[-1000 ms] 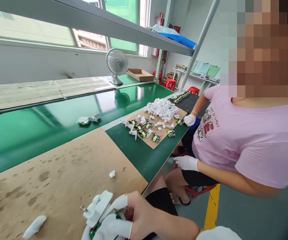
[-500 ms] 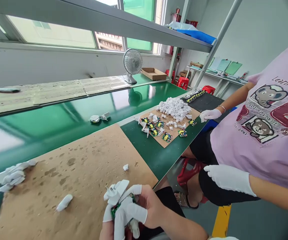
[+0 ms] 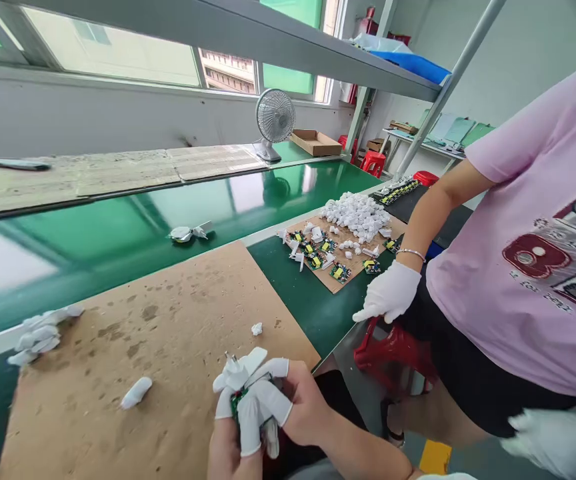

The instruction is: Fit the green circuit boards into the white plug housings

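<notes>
My two hands meet at the bottom centre, both with white finger cots on the fingertips. My left hand [image 3: 233, 437] and my right hand [image 3: 293, 407] are closed together on a small green circuit board with a white plug shell [image 3: 241, 383], held just above the near edge of a brown cardboard sheet [image 3: 168, 320]. A loose finger cot [image 3: 136, 393] lies on the cardboard to the left, and a small white scrap [image 3: 257, 329] lies further back.
A person in a pink shirt [image 3: 533, 253] stands close on the right, one gloved hand [image 3: 391, 293] by the bench edge above a red stool [image 3: 393, 350]. Beyond lie white shells [image 3: 355, 213], several boards [image 3: 325, 257], a conveyor belt [image 3: 118, 233], a fan [image 3: 275, 123].
The person on the right has stepped closer and their gloved hand dropped to the bench edge. My hands kept hold of the board and shell, turning it slightly.
</notes>
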The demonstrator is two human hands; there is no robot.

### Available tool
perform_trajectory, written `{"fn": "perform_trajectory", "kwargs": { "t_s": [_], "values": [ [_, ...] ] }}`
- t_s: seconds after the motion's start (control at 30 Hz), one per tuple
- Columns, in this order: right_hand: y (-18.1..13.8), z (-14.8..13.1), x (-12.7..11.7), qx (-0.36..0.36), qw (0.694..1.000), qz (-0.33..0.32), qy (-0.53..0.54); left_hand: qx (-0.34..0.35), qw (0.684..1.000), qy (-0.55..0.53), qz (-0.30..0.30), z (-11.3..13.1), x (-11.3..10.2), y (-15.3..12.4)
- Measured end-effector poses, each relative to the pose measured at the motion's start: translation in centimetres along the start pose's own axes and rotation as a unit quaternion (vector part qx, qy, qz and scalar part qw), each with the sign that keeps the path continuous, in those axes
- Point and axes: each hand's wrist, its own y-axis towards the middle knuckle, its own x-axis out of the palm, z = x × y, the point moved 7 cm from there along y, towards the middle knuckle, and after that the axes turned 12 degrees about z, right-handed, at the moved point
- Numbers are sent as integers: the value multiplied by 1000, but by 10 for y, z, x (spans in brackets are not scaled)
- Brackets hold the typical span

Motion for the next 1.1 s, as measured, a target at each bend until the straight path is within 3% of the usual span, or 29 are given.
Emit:
{"fn": "perform_trajectory", "kwargs": {
  "t_s": [0.1, 0.27, 0.5, 0.63, 0.73, 0.87, 1.1],
  "values": [
    [1, 3, 0, 11, 1000, 5, -4, -48, 999, -2, -7, 15, 6, -9],
    [-4, 4, 9, 50, 997, -65, 3, -20, 998, -49, -29, 36, 10, -14],
    [-5, 2, 13, 44, 998, -39, -6, -90, 988, -117, -48, 27, 3, -18],
    [-4, -2, 16, 19, 999, -43, -10, -53, 989, -120, -72, 22, 2, -13],
    [-2, 0, 13, 29, 998, -25, -46, -36, 985, -123, -114, 17, 4, -7],
    [-2, 3, 11, 72, 995, -23, -66, -79, 959, -178, -207, 24, 8, -11],
    [-14, 6, 19, 142, 984, -91, -52, -151, 964, -172, -138, 37, -4, -19]
  ]
}}
